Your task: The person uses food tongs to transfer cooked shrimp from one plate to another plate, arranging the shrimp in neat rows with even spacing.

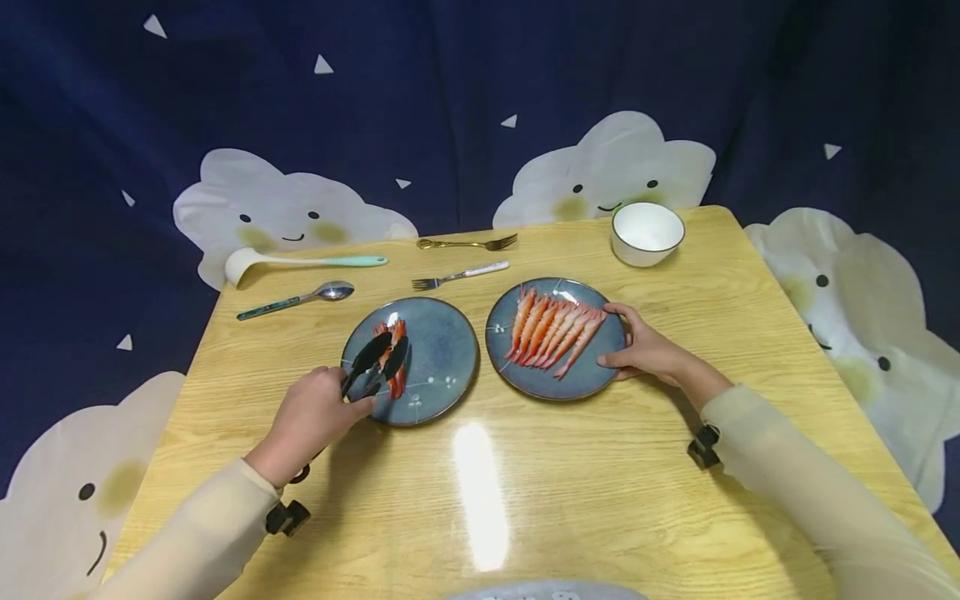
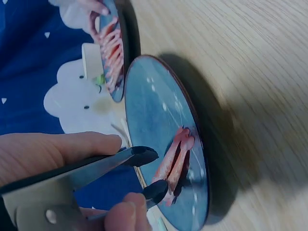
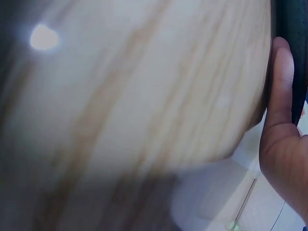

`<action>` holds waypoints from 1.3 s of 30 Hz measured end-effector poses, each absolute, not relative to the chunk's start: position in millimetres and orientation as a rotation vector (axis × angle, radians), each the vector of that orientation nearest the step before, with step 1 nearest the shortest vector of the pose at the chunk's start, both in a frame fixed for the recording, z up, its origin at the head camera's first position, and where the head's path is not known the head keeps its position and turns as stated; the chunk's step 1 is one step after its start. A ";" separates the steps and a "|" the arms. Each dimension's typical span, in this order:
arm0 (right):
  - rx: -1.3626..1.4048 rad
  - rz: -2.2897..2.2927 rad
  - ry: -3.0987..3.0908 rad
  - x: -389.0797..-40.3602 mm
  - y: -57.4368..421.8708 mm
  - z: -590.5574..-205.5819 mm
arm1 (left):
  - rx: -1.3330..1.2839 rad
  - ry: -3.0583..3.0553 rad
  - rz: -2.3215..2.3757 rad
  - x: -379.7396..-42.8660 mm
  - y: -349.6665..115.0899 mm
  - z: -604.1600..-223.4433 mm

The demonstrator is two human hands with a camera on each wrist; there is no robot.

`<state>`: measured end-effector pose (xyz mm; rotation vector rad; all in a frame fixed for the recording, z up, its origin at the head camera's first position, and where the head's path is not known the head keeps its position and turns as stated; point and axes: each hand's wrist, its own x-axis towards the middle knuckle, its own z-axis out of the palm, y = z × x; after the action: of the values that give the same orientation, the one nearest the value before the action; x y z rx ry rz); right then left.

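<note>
My left hand (image 1: 311, 417) grips a pair of black-tipped tongs (image 1: 369, 357) at the left blue plate (image 1: 444, 346). In the left wrist view two red-and-white shrimp (image 2: 174, 161) lie side by side on that plate. The tips of the tongs stand apart, one overlapping the end of the shrimp. Over on the right, my right hand (image 1: 648, 350) holds the rim of a second blue plate (image 1: 504, 354), thumb on top and other fingers partly hidden. A row of several shrimp (image 1: 553, 332) lies across this plate. The right wrist view catches that hand (image 3: 284, 120) at its edge.
Behind the plates lie a gold fork (image 1: 468, 244) and a white-handled fork (image 1: 459, 275). A ladle (image 1: 300, 261) and a spoon (image 1: 300, 300) are at the left. A white bowl (image 1: 647, 233) stands at the back right. Part of a grey object (image 1: 547, 592) shows at the near edge.
</note>
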<state>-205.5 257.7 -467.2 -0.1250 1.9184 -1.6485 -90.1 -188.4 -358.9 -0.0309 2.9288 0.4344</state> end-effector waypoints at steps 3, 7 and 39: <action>-0.121 -1.649 1.924 -205.4 257.1 -465.3 | 0.002 2.924 0.466 -93.4 -180.9 -361.7; -0.124 -1.644 1.924 -205.2 257.3 -465.7 | 0.034 2.916 0.502 -94.9 -176.7 -363.0; -0.113 -1.658 1.887 -204.1 256.9 -462.9 | -0.064 2.693 0.587 -96.6 -184.5 -354.4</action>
<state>-204.1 256.9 -462.9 -0.1133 1.8865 -1.6583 -96.6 -184.5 -354.4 -0.0637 2.6934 0.5868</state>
